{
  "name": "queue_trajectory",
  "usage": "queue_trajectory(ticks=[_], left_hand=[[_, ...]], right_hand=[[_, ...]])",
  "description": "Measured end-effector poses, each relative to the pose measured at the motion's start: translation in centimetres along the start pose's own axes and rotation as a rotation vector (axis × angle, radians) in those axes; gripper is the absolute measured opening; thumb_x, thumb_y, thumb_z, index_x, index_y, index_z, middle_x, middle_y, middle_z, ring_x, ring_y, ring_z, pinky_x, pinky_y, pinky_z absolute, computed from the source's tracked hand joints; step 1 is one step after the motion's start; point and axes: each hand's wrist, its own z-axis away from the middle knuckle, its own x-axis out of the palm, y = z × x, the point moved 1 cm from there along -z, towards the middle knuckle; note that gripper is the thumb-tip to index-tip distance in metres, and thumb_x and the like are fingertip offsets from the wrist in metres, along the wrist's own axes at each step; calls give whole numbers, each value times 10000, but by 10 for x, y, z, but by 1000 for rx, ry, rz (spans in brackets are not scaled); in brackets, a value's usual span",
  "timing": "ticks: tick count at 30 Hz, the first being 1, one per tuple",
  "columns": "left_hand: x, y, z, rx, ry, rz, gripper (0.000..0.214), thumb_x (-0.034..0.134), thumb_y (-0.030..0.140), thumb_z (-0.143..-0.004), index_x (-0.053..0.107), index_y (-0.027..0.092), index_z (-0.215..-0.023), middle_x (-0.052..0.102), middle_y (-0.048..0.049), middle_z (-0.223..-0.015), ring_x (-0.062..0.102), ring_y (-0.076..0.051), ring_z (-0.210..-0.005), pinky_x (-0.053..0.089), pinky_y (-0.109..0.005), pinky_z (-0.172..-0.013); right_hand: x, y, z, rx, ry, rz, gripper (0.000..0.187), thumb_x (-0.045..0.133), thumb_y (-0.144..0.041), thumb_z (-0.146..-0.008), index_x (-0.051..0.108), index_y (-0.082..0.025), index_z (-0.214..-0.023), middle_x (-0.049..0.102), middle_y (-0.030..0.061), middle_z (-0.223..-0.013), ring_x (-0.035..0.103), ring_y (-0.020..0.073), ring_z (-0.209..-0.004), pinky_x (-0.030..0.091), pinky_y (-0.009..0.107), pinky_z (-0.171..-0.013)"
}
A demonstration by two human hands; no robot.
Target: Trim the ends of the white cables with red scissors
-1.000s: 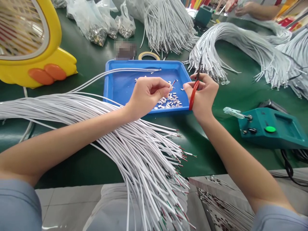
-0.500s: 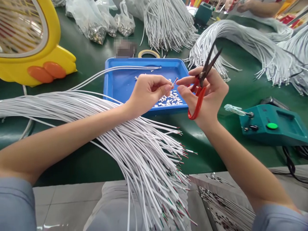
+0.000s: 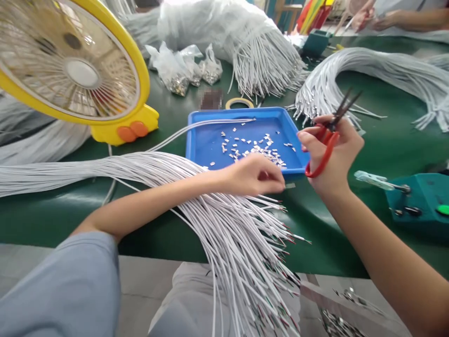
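My right hand point(image 3: 335, 152) is closed round red-handled scissors point(image 3: 328, 145), its fingers in the loops. The dark blades point up and away, slightly apart, past the tray's right corner. My left hand point(image 3: 254, 175) hovers over the near edge of the blue tray point(image 3: 191, 140) and above a thick bundle of white cables point(image 3: 217, 224). Its fingers are curled in towards the thumb; what they hold, if anything, is hidden. Red and green wire tips show at the cable ends. Small white connector pieces point(image 3: 266, 147) lie scattered in the tray, and two white cables point(image 3: 210, 122) reach into it.
A yellow fan point(image 3: 140, 126) stands at the left. Behind the tray are a tape roll point(image 3: 239, 101), bags of small parts point(image 3: 178, 79) and more cable bundles point(image 3: 266, 61). A green device point(image 3: 414, 201) sits at the right. Another person's hands point(image 3: 379, 21) work across the table.
My left hand has moved down and towards me, away from the scissors; the wire tip once seen between its fingers no longer shows. The view has shifted left and up.
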Motion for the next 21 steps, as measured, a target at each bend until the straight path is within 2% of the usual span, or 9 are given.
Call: queue_trajectory(ticks=[3, 5, 7, 9, 10, 12, 15, 17, 21], left_hand=[[4, 18, 2, -28, -393, 14, 163, 598, 208, -850, 725, 124, -791, 725, -54, -806, 609, -98, -669, 493, -207, -632], [-1, 20, 0, -60, -486, -60, 243, 580, 301, -886, 737, 125, -827, 736, -65, -840, 623, -114, -691, 495, -225, -661], [-19, 12, -3, -166, -352, -380, 302, 540, 366, -915, 743, 148, -866, 739, -63, -892, 639, -136, -752, 486, -247, -722], [-49, -3, -5, -383, -46, -846, 270, 508, 327, -926, 734, 180, -912, 724, -64, -998, 650, -178, -902, 470, -276, -824], [-65, -10, -4, -480, 59, -963, 265, 477, 260, -929, 720, 166, -977, 700, -101, -1092, 635, -226, -1019, 457, -317, -880], [-94, -25, -1, -604, 171, -1069, 278, 464, 157, -901, 684, 106, -1062, 653, -182, -1178, 587, -295, -1145, 435, -375, -942], [-123, -41, 6, -725, 218, -1122, 253, 505, 79, -836, 686, 89, -1014, 673, -192, -1115, 605, -303, -1122, 439, -376, -946], [-130, -48, 9, -766, 232, -1118, 248, 510, 54, -811, 686, 87, -982, 687, -191, -1072, 630, -300, -1076, 448, -374, -930], [-130, -57, 10, -770, 299, -1071, 259, 500, 70, -807, 667, 72, -1005, 674, -204, -1094, 639, -303, -1059, 457, -366, -917]], right_hand=[[-1, 0, -5, 5, 61, -21, 234, 727, -162, -655, 645, -239, -860, 660, -15, -669, 554, 124, -541, 460, 294, -571], [0, -1, -4, 18, 58, -14, 220, 726, -180, -655, 648, -243, -851, 663, -9, -668, 561, 133, -541, 464, 303, -583], [1, -3, -2, 35, 55, -1, 217, 731, -196, -651, 655, -244, -848, 670, 3, -673, 578, 147, -558, 468, 314, -594], [1, -5, -1, 40, 63, -3, 228, 744, -196, -637, 662, -240, -845, 668, 11, -669, 593, 161, -575, 464, 322, -597], [1, -6, 0, 38, 70, -10, 235, 750, -192, -627, 663, -238, -839, 664, 12, -663, 597, 166, -579, 462, 325, -598], [1, -8, 0, 35, 73, -28, 241, 753, -186, -620, 668, -239, -839, 660, 12, -663, 605, 173, -589, 466, 331, -609], [0, -12, 0, 43, 65, -46, 255, 750, -180, -615, 674, -252, -848, 659, 8, -670, 609, 179, -597, 487, 344, -641], [-1, -13, 0, 49, 63, -45, 256, 756, -188, -613, 676, -262, -845, 659, 7, -670, 610, 184, -601, 496, 354, -658], [0, -11, 1, 57, 80, -28, 261, 766, -187, -596, 678, -270, -827, 663, 9, -664, 610, 190, -594, 490, 362, -643]])
